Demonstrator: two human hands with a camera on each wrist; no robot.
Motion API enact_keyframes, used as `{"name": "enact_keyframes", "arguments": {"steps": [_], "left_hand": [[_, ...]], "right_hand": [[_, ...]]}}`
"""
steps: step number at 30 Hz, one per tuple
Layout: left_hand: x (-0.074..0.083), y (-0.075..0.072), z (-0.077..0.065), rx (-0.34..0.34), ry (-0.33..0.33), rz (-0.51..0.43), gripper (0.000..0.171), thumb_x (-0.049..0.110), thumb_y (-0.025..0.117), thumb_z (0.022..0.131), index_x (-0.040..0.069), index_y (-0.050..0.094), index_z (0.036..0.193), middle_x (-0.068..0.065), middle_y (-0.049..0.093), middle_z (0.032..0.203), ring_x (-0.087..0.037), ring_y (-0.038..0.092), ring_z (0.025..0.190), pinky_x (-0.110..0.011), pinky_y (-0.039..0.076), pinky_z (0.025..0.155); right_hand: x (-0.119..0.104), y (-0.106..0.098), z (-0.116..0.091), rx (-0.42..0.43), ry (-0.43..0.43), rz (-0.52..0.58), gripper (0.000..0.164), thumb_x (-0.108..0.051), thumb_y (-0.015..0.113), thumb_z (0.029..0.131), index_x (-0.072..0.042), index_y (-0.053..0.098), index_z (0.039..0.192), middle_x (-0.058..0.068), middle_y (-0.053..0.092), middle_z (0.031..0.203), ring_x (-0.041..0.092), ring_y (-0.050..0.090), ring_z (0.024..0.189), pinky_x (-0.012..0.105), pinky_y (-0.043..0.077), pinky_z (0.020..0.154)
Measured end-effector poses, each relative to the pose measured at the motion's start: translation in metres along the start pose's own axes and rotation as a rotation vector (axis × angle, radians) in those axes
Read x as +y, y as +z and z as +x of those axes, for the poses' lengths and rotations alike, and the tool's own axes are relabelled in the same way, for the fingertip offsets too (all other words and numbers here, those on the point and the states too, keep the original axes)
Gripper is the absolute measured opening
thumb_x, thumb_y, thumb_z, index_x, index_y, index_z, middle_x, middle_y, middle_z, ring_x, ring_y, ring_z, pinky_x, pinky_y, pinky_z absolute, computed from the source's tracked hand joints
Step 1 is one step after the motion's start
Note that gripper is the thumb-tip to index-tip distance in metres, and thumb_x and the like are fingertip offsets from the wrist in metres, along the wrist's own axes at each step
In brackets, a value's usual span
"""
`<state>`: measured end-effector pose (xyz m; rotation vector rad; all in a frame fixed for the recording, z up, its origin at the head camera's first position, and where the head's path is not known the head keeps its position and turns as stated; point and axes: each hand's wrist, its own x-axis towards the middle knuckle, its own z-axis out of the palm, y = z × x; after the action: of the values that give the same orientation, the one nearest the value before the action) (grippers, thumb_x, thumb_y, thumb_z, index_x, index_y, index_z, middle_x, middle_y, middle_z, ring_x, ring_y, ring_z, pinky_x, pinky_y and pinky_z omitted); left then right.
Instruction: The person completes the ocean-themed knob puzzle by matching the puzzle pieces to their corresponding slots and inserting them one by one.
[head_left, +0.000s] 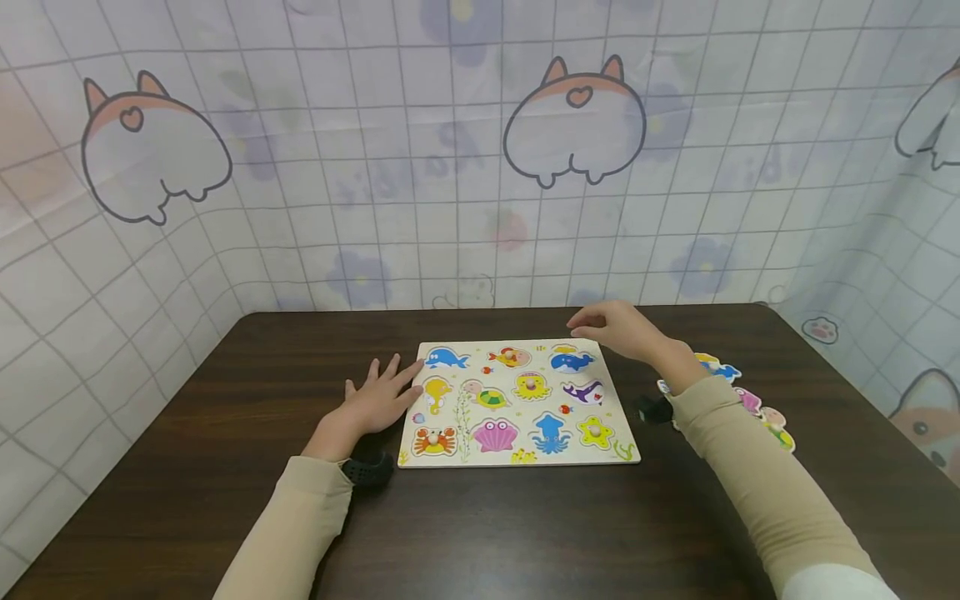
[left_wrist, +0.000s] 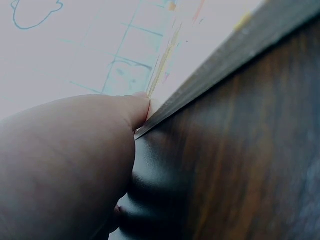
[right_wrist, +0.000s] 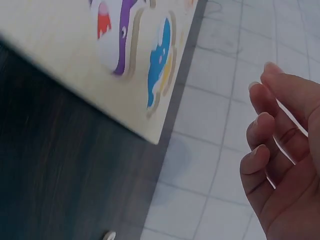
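Note:
A pale wooden puzzle board (head_left: 465,417) with colourful sea-animal shapes lies flat on the table. Fingers spread, my left hand (head_left: 378,398) rests at the board's left side, and its thumb (left_wrist: 137,110) touches the board's edge in the left wrist view. Over the far right corner hovers my right hand (head_left: 618,327), its fingers loosely bent with nothing between them. Nearest to it is the blue whale shape (head_left: 572,362), with the purple shark shape (head_left: 583,392) below. Round knobs show on the octopus (head_left: 532,386) and the starfish (head_left: 596,432).
Several loose puzzle pieces (head_left: 750,402) lie in a pile on the table's right, partly covered by my right sleeve (head_left: 742,467). Dark wooden table (head_left: 510,533) surrounds the board. A patterned cloth wall (head_left: 450,192) stands behind the table's far edge.

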<state>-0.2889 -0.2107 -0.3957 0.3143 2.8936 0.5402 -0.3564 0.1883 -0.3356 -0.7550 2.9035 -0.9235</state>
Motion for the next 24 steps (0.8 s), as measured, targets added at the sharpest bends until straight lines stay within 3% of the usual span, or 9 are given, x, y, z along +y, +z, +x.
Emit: {"name": "enact_keyframes", "arguments": {"steps": [10,17,24], "left_hand": [[0.001,0.000,-0.001,0.006,-0.005,-0.003,0.061,0.043,0.040,0.111,0.020,0.023,0.166,-0.023,0.007,0.169,-0.052,-0.003,0.152,-0.081,-0.002,0.109],[0.002,-0.001,-0.002,0.004,-0.002,0.000,0.061,0.042,0.039,0.111,0.020,0.023,0.166,-0.023,0.007,0.169,-0.052,-0.002,0.152,-0.081,-0.002,0.109],[0.003,-0.001,-0.002,0.001,0.000,-0.004,0.061,0.042,0.039,0.112,0.020,0.023,0.166,-0.023,0.007,0.169,-0.052,-0.003,0.152,-0.081,-0.002,0.108]], "right_hand": [[0.020,-0.019,-0.016,0.055,0.016,-0.032,0.024,-0.016,0.065,0.103,-0.001,0.073,0.120,0.011,0.072,0.109,0.025,0.061,0.089,0.043,0.053,0.080],[0.034,-0.027,-0.029,0.079,0.048,-0.022,0.025,-0.017,0.064,0.104,0.000,0.073,0.119,0.015,0.072,0.111,0.028,0.063,0.093,0.045,0.053,0.083],[0.050,-0.041,-0.045,0.071,0.136,0.015,0.033,-0.022,0.062,0.105,0.005,0.070,0.123,0.021,0.071,0.111,0.035,0.064,0.093,0.042,0.053,0.076]]}}
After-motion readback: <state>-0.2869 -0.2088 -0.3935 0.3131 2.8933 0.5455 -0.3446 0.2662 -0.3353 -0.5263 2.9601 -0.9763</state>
